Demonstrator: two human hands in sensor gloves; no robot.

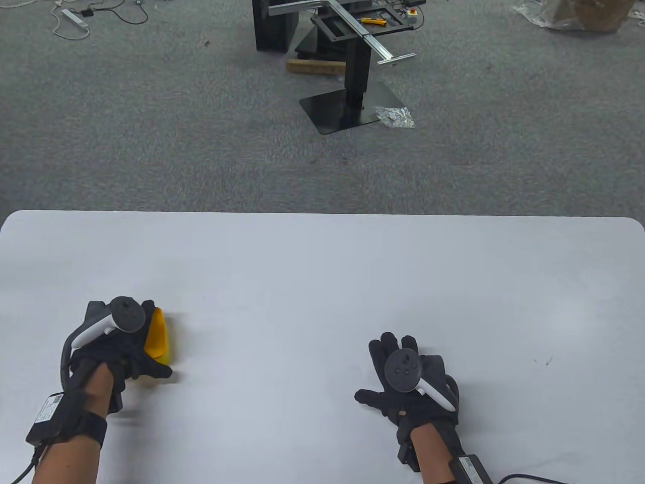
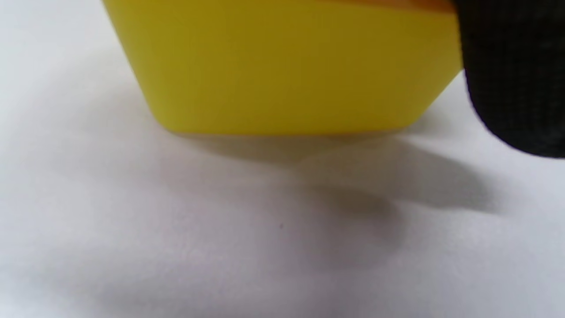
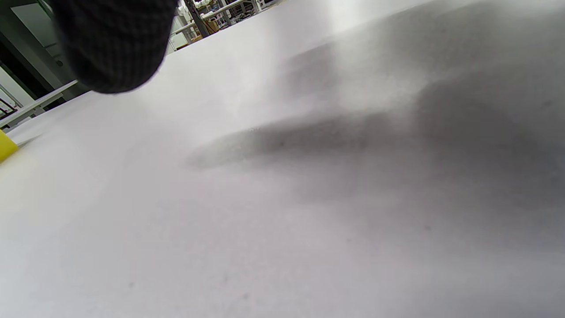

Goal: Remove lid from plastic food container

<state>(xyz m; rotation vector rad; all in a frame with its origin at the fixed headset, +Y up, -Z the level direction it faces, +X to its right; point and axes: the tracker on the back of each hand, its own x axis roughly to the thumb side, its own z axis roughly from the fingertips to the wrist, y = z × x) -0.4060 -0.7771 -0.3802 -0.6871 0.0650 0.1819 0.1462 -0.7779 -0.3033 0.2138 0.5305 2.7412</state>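
The left hand [image 1: 118, 348] lies over the yellow plastic food container [image 1: 158, 337] near the table's left edge, close to the near side. Its gloved fingers drape across the top of the container and its thumb curls toward the near right corner, so the hand appears to hold the container from above; how firmly it grips cannot be told. In the left wrist view the container's yellow wall [image 2: 282, 70] stands on the white table [image 2: 220, 247], with an orange strip [image 2: 397, 3] along the top edge that may be the lid, and a black gloved fingertip [image 2: 516, 79] lies against the container's right end. Only the right part of the container shows past the glove in the table view, its orange top face tilted toward the camera.

The right hand [image 1: 410, 380] rests flat on the table, well apart to the right, fingers spread and pointing far, touching nothing but the tabletop. The right wrist view shows one gloved fingertip [image 3: 114, 44] above the bare surface and a sliver of the yellow container [image 3: 6, 145] at the left edge.

Beyond the far table edge lie grey carpet [image 1: 151, 126] and a black metal stand [image 1: 347, 75].
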